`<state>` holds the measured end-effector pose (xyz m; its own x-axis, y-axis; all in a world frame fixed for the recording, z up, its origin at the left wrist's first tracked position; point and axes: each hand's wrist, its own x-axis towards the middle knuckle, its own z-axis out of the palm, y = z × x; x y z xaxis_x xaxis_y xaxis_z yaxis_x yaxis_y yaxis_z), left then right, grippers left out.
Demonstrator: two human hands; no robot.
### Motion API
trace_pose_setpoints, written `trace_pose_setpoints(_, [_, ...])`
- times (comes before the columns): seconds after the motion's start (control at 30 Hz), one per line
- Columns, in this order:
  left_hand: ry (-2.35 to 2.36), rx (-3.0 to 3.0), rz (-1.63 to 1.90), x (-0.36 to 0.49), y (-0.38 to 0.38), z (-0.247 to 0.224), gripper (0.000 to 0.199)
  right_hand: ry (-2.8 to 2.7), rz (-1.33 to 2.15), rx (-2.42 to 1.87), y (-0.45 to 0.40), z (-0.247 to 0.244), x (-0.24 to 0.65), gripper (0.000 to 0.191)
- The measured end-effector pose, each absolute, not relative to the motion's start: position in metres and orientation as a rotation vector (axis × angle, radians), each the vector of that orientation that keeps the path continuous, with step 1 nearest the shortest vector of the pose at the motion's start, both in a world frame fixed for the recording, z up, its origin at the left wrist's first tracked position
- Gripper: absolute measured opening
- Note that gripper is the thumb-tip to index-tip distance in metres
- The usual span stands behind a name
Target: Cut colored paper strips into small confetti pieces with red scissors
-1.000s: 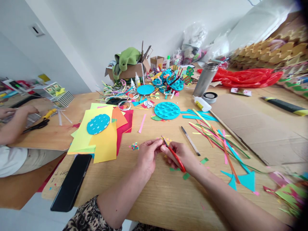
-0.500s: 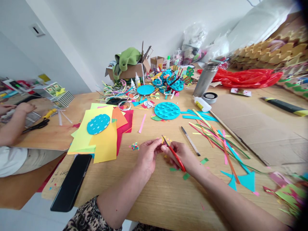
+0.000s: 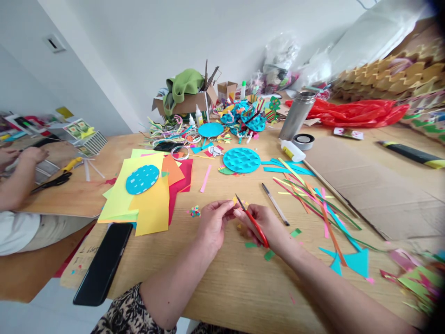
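Red-handled scissors (image 3: 255, 223) are gripped in my right hand (image 3: 262, 225), their dark blades pointing up and away from me. My left hand (image 3: 215, 222) is closed in a pinch close to the blades; a small bit of yellow paper seems to show at its fingertips, mostly hidden. Yellow scraps lie on the table just beyond the hands. Green paper pieces (image 3: 269, 254) rest below my right hand. To the left of my left hand sits a little heap of multicoloured paper bits (image 3: 195, 211).
Coloured sheets (image 3: 153, 215) with a blue dotted oval (image 3: 142, 179) lie left, above a black phone (image 3: 103, 264). A textured blue disc (image 3: 241, 160) is ahead. Rightward are a pen (image 3: 275, 204), paper strips (image 3: 325, 208), cardboard (image 3: 375, 185) and a steel bottle (image 3: 297, 116). Another person's arm (image 3: 19, 178) is far left.
The scissors have shifted very slightly, with the blade tips a touch further right. Both hands stay in nearly the same place. The other person's hand at far left moved a little.
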<state>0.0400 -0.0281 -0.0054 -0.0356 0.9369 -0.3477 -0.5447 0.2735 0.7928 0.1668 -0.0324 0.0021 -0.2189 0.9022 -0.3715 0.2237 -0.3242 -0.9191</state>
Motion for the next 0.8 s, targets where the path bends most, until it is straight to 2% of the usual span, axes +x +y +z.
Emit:
trace_pose_setpoints(0.47, [0.985, 0.778, 0.929, 0.004, -0.006, -0.001, 0.018, -1.544, 1.716, -1.408, -0.031, 0.008, 0.172, 0.040])
trace_pose_setpoints(0.8, [0.988, 0.821, 0.880, -0.002, -0.004, 0.000, 0.019, -1.635, 1.737, -1.445, -0.032, 0.011, 0.173, 0.042])
